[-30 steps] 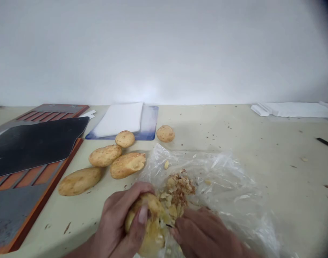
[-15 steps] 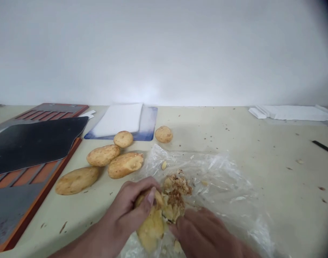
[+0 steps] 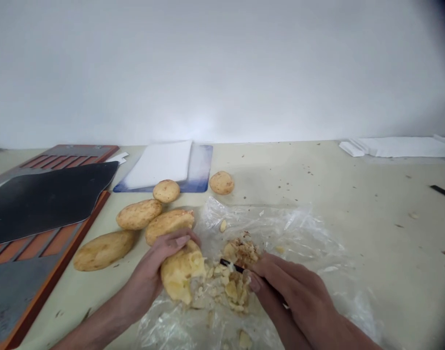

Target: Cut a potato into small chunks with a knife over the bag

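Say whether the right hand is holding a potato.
No, the right hand grips a small black tool, while the potato sits in the left hand.

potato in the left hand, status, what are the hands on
Left hand gripping potato, flesh showing. Right hand holding small dark tool over peelings. Plastic bag under the peelings.

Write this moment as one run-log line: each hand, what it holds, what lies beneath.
left hand holds partly peeled potato | right hand holds small black tool | beneath: potato peelings on clear plastic bag
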Tool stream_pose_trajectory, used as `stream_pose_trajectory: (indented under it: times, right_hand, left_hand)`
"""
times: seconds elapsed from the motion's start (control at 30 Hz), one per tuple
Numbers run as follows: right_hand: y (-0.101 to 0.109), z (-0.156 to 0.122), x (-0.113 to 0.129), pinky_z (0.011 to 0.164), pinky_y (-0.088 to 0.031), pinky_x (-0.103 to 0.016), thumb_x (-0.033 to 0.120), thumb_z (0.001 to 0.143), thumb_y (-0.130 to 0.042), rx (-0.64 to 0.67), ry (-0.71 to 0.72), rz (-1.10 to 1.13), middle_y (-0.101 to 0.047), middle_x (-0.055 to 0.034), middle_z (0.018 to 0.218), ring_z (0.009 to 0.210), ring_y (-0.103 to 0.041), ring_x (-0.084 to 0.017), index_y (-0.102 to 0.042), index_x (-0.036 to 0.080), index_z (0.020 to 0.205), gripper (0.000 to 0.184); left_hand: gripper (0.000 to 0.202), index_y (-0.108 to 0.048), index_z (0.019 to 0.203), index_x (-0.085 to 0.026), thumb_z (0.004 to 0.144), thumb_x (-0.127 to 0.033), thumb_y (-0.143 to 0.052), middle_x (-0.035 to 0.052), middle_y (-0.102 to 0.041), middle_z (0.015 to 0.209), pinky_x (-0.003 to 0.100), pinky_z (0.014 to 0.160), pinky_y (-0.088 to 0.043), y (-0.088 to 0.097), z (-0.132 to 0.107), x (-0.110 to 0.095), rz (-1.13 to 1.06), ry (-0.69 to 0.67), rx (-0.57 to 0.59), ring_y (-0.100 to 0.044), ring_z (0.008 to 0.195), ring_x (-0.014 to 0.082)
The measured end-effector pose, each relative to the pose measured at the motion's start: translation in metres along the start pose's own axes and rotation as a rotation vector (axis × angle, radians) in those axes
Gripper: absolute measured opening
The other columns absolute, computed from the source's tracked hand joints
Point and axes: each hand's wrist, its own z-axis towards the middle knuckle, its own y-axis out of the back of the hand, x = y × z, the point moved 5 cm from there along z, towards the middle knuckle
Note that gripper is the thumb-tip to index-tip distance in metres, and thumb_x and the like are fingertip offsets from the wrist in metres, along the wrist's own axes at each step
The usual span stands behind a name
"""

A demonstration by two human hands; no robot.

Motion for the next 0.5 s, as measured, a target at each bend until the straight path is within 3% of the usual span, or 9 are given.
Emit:
stream_pose_trajectory:
  times: [0.2,0.33,0.5]
  right_hand:
    - [-0.012,0.003,0.004,0.06,-0.055,-0.02,0.033,0.111,-0.029,0.118,-0.09,0.238,-0.068,0.0008,0.075,0.057,-0.063,-0.011,-0.056,0.022,0.081,0.042]
    - [-0.018,-0.002,-0.001,0.065,-0.056,-0.022,0.031,0.109,-0.037,0.188,-0.188,0.265,-0.067,0.0031,0.075,0.064,-0.066,-0.011,-0.058,0.022,0.085,0.033]
    - [-0.017,0.003,-0.002,0.056,-0.053,-0.022,0.035,0.111,-0.027,0.082,-0.126,0.186,-0.068,-0.0001,0.07,0.053,-0.061,-0.011,-0.061,0.02,0.081,0.048]
  left_hand:
    - [0.03,-0.069,0.096,-0.025,0.088,-0.052,-0.061,-0.0001,-0.064,0.093,0.021,0.071,-0.049,-0.01,-0.007,0.013,-0.017,0.027,0.066,-0.058,0.083,0.0158]
    - [0.03,-0.069,0.092,-0.026,0.087,-0.054,-0.062,-0.0003,-0.062,0.091,0.021,0.071,-0.048,-0.011,-0.005,0.017,-0.006,-0.007,0.088,-0.056,0.081,0.0155]
    - [0.028,-0.068,0.095,-0.028,0.089,-0.053,-0.059,-0.0006,-0.063,0.093,0.022,0.069,-0.047,-0.008,-0.003,0.023,0.007,-0.025,0.079,-0.055,0.081,0.0156]
